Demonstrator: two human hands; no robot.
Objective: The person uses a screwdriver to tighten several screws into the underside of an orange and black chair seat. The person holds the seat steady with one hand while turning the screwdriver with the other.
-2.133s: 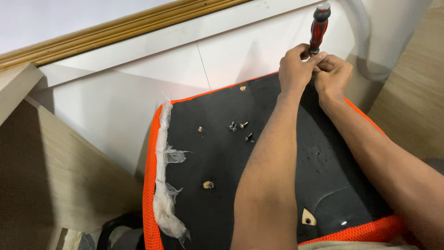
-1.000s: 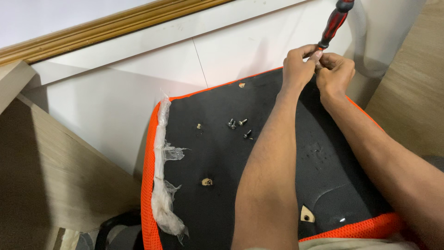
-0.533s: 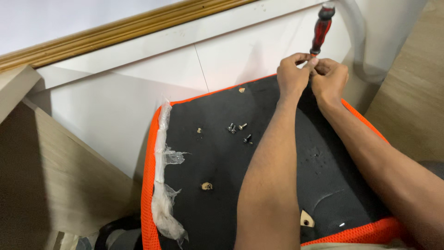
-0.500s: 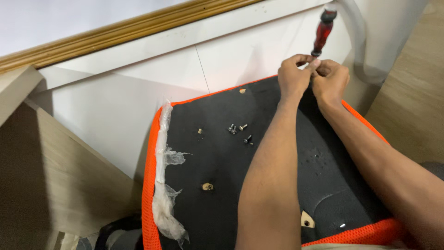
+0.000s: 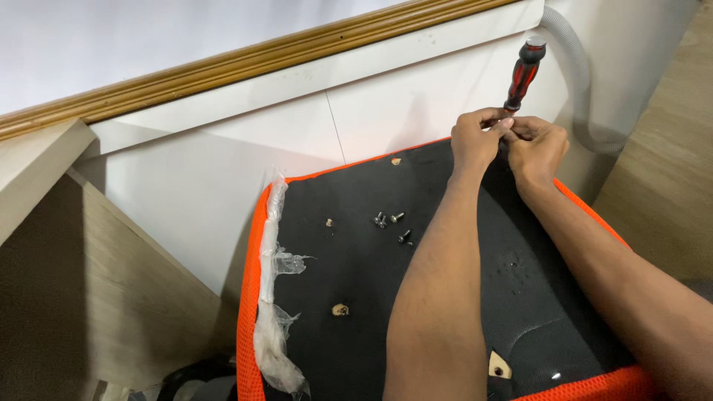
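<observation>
Two hands meet at the far edge of the black fabric seat underside with orange mesh trim (image 5: 356, 282). The left hand (image 5: 474, 141) and right hand (image 5: 536, 147) both pinch the shaft end of a red-and-black-handled screwdriver (image 5: 524, 74), whose handle rises just above their fingertips. This looks like fitting something small onto the tip; I cannot tell what. Four loose silver screws (image 5: 390, 223) lie well left of the left wrist.
</observation>
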